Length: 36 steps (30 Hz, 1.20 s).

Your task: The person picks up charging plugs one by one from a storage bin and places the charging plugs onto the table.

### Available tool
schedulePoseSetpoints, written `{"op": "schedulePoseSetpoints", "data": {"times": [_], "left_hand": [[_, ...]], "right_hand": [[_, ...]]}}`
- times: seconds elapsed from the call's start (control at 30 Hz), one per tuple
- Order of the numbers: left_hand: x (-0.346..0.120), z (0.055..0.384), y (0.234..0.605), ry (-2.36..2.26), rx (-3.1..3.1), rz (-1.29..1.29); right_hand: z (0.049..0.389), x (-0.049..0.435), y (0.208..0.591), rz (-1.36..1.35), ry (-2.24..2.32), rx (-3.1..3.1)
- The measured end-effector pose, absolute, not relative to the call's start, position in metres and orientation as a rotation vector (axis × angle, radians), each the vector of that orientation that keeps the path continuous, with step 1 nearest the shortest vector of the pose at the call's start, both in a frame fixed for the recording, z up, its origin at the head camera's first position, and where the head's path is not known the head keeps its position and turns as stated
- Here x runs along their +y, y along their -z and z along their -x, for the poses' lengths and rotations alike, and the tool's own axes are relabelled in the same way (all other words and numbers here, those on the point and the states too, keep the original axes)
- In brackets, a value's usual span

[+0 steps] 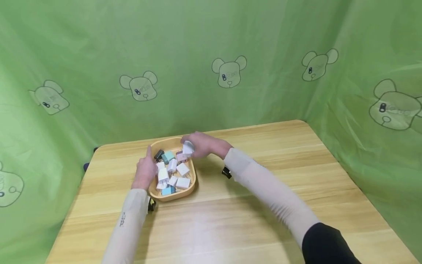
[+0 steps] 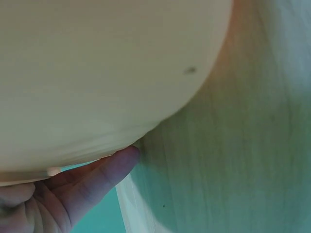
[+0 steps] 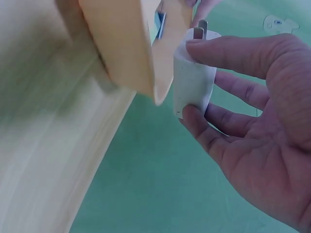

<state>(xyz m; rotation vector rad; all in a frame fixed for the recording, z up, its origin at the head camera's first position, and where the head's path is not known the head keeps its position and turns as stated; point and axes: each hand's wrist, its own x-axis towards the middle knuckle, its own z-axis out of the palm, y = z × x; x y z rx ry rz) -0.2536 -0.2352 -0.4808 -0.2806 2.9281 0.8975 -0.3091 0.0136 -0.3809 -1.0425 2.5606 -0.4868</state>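
Observation:
A shallow orange-yellow plastic basket (image 1: pixel 194 179) stands on the table, holding several plug-in chargers in white, light blue, black and pink. My left hand (image 1: pixel 145 171) holds the basket by its left side. In the left wrist view one finger (image 2: pixel 104 182) lies along the outer wall; the full grip is partly hidden. Over the basket's far right rim, my right hand (image 1: pixel 202 144) pinches a white charger (image 3: pixel 193 80). In the right wrist view the thumb presses its prong face, with other fingers beneath and behind, and its two metal prongs point up.
The wooden table (image 1: pixel 230 220) extends to the right and front of the basket. A green curtain (image 1: pixel 184 44) with bear-head prints hangs behind and at both sides. Black wrist-camera parts (image 1: pixel 226 172) show below the right wrist.

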Motion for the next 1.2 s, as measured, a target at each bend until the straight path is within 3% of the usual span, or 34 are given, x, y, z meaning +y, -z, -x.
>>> {"op": "schedulePoseSetpoints", "data": {"times": [0.5,1.2], "left_hand": [[-0.236,0.254,0.483,-0.844,2.953,0.294],[-0.234,0.254,0.484,-0.822,2.983,0.274]], "right_hand": [[0.346,0.042,0.387,0.911,0.468,2.611],[0.366,0.062,0.425,0.786,0.421,2.595]]}}
